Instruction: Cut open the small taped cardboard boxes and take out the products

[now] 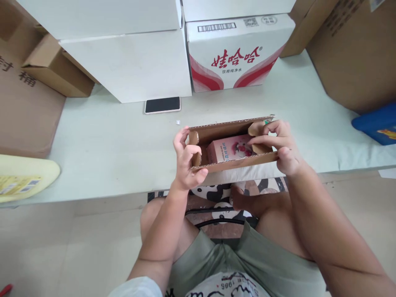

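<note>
A narrow brown cardboard box (235,163) with its top open is held at the table's front edge. Inside it lies a small pink printed box (227,148) with a picture and lettering on top. My left hand (187,161) grips the cardboard box's left end, its fingers bent over the end flap. At the other end, my right hand (283,144) grips the wall and right flap, with fingertips reaching inside close to the pink box. Whether those fingertips touch the pink box, I cannot tell.
A phone (162,105) lies behind on the pale green tabletop (108,144), near a tiny white piece (178,122). White cartons (229,62) stand along the back. A yellow bottle (27,177) lies at left, a blue container (377,123) at right. Brown cartons (355,53) flank both sides.
</note>
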Available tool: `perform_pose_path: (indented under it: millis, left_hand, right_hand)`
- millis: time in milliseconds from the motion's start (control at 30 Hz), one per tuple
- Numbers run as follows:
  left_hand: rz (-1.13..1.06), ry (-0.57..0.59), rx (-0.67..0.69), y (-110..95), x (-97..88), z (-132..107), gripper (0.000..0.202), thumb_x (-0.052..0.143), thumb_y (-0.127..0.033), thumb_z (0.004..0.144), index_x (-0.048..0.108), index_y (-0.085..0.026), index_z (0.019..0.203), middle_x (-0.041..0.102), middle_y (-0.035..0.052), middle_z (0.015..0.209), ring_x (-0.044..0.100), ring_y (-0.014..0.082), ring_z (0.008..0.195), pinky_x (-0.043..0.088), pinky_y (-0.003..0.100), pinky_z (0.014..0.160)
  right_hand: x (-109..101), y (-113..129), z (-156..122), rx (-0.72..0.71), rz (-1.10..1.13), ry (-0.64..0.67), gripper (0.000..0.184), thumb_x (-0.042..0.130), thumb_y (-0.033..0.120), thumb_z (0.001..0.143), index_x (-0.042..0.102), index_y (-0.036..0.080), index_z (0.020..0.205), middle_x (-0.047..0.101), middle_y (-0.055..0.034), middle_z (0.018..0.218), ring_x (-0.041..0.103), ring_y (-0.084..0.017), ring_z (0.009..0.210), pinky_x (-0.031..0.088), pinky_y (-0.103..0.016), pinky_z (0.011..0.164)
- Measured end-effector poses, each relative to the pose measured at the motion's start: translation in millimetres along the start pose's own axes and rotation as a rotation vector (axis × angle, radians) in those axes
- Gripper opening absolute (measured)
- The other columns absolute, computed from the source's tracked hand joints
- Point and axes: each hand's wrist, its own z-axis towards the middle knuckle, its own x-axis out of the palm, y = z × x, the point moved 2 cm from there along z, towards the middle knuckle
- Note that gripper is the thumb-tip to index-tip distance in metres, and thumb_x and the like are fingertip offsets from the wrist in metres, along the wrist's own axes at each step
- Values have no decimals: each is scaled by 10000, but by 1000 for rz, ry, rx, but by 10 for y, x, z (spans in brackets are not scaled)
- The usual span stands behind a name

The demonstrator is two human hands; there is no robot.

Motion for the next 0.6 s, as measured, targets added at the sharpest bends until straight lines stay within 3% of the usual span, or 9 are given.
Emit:
perform_pose_path:
  millis: [133,233,400,500,600]
  left_hand:
    - [-146,-80,-37,31,9,-16,635,314,-872,930,474,-257,935,379,93,1551,463,351,1488,472,572,1191]
    - [-207,-132,-79,0,4,-9,569,301,-777,999,440,-242,865,421,80,1516,526,327,1428,513,537,1128]
    - [-203,-102,5,-156,-61,19,447,494,-624,1004,421,-229,809,459,72,1424,509,309,1441,503,508,1155]
    - [-213,-77,93,-214,-89,32,421,492,-601,995,423,-231,805,441,69,1428,488,305,1465,445,531,1239]
    - [-205,-82,132,-227,-84,33,400,468,-589,995,435,-231,819,430,77,1427,486,320,1473,450,553,1239]
  right_hand:
    - [34,26,-33,74,110,-284,779,147,814,959,677,258,833,466,-81,925,531,-277,899,451,-549,934]
    - [46,-1,-47,182,246,-442,673,251,764,969,612,254,718,423,-73,897,506,-266,858,463,-509,857]
    - [-39,7,-87,181,247,-401,426,477,541,946,554,245,649,422,-80,886,514,-285,896,456,-510,860]
    - [-89,49,-89,142,206,-335,423,477,527,950,539,243,643,442,-82,901,532,-280,882,467,-505,831]
    - [-142,136,-30,111,170,-368,450,463,518,969,593,247,634,475,-91,876,556,-277,848,472,-487,776]
